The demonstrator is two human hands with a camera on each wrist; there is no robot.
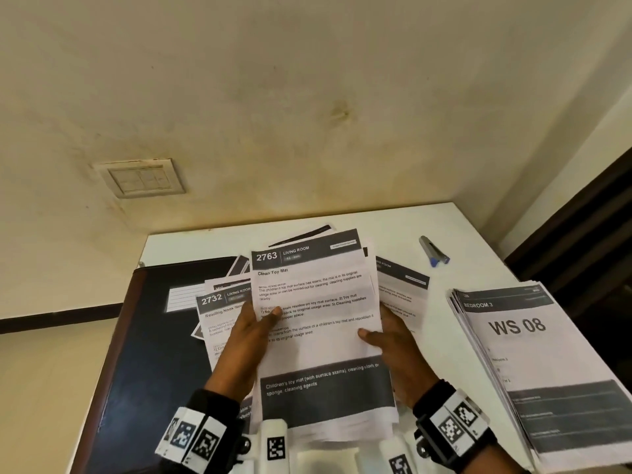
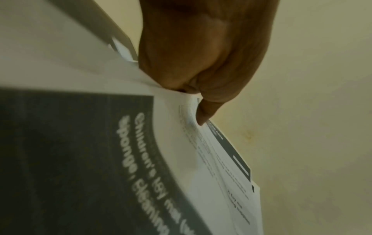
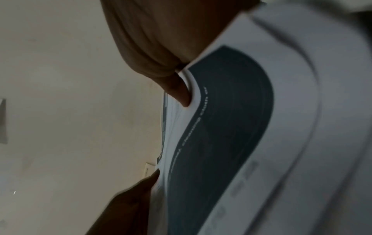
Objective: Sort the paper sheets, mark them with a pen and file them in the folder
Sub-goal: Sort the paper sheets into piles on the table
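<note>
Head view: a white table [image 1: 478, 234] stands against a stained cream wall [image 1: 307, 97] bearing a switch plate [image 1: 143, 178]. A dark folder [image 1: 147, 336] lies at left, a pen [image 1: 433, 251] at far right, a sorted pile headed "WS 08" [image 1: 533, 354] at right. The left hand [image 1: 251, 333] and right hand [image 1: 398, 347] grip a sheaf of sheets [image 1: 318, 319], top one "2763 Living Room", raised over loose pages [image 1: 219, 313].

Left wrist view: the left hand [image 2: 201, 55] pinches the sheaf [image 2: 90, 151], thumb on top.

Right wrist view: the right hand [image 3: 153, 39] pinches the bent, blurred sheaf [image 3: 231, 119].
</note>
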